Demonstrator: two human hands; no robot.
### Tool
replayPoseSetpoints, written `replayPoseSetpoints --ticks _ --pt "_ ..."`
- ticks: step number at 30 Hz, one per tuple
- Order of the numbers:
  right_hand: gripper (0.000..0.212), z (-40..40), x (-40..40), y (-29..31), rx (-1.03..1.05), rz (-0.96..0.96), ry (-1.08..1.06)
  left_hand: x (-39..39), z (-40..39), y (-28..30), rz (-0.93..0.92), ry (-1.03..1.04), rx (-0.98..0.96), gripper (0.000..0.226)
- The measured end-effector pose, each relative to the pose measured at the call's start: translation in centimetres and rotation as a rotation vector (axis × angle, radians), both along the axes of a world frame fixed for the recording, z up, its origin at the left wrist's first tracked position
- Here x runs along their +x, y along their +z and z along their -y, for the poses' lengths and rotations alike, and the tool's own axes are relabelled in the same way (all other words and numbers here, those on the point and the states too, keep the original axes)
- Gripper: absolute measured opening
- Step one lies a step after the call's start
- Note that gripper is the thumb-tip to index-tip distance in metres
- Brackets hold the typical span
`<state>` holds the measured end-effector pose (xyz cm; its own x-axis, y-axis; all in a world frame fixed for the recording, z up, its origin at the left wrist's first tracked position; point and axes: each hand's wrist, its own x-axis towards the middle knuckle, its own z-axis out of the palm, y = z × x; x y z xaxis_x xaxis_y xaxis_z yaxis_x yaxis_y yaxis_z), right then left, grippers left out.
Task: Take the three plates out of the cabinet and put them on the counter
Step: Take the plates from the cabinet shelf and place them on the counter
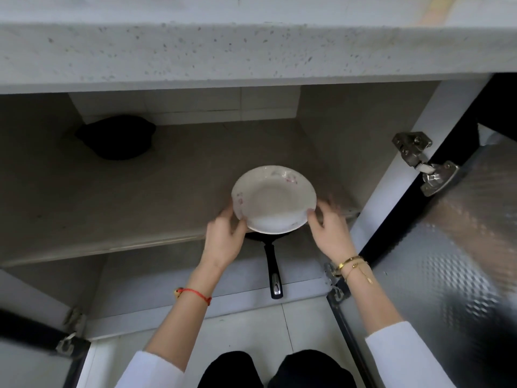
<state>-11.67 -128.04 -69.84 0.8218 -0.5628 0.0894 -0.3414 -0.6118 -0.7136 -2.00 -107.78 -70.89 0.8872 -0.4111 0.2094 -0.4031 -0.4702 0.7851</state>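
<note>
A white plate [273, 198] with faint pink flower marks on its rim is at the front edge of the upper shelf [126, 197] of the open cabinet, tilted slightly toward me. My left hand [223, 239] grips its left rim, thumb over the edge. My right hand [328, 231] holds the right rim; its fingers are blurred with motion. Only this one plate shows. The speckled grey counter [223, 49] runs across the top, above the cabinet.
A black frying pan sits on the lower shelf under the plate, its handle [272, 271] pointing toward me. A dark object [117, 137] lies at the back left of the upper shelf. The open right door [447, 247], foil-lined with metal hinges, stands close to my right forearm.
</note>
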Motion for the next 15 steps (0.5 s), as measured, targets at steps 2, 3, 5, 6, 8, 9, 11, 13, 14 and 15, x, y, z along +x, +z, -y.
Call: replayPoseSetpoints --ticks 2,3,5,6,8,9,11,13,14,15 --pt "0.034 -1.6 -1.9 0.2 0.012 0.027 0.011 -2.1 -1.6 0.4 0.019 0.009 -0.041 0.046" --pt "0.034 -2.4 -2.8 0.3 0.010 0.052 0.026 -3.2 -2.5 0.6 0.031 0.012 -0.059 0.050" --pt "0.035 -3.9 -4.7 0.4 0.010 0.081 0.041 -5.1 -4.2 0.8 0.020 0.043 -0.051 0.059" --pt "0.036 -4.7 -5.6 0.5 0.026 0.074 0.042 -6.1 -5.1 0.9 0.000 0.062 -0.034 0.062" --pt "0.038 -6.1 -7.1 0.9 0.057 0.060 0.063 -7.9 -6.9 1.2 -0.027 0.074 -0.023 0.063" --pt "0.038 -6.9 -7.8 1.0 0.054 0.069 0.085 -8.8 -7.8 1.3 -0.028 0.076 -0.023 0.063" --pt "0.038 -8.3 -9.0 1.5 0.042 0.104 0.122 -10.3 -9.4 1.7 -0.024 0.095 -0.032 0.062" --pt "0.038 -9.5 -10.0 2.0 0.036 0.133 0.157 -11.7 -11.0 2.0 -0.022 0.117 -0.048 0.062" --pt "0.039 -10.1 -10.3 2.3 0.038 0.141 0.171 -12.3 -11.7 2.2 -0.021 0.124 -0.058 0.062" --pt "0.040 -10.7 -10.6 2.5 0.044 0.146 0.179 -12.9 -12.4 2.4 -0.016 0.130 -0.067 0.062"
